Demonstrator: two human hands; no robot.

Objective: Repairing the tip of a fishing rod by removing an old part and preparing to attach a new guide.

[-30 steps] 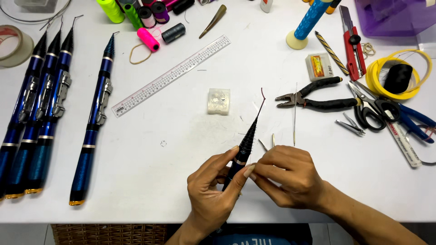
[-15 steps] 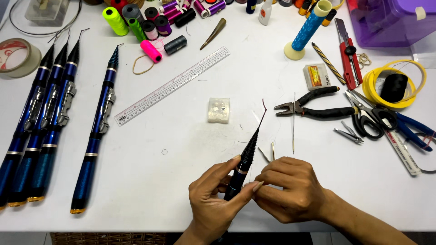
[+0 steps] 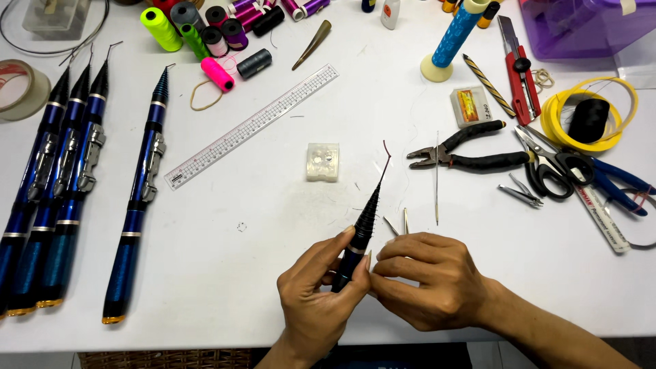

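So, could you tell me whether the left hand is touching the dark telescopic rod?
Touching: the head view shows the left hand wrapped around the dark telescopic rod.

Both hands meet at lower centre of frame.
L hand (image 3: 316,301) palm-up-ish, fingers curled w/ thumb + index pinched shut; R hand (image 3: 429,279) knuckles up, fingertips pinched toward L thumb, hands touching. R forearm runs off to lower right corner.

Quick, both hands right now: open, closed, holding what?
Left hand: closed, holding the collapsed rod section.
Right hand: fingertips pinched at the same rod section.
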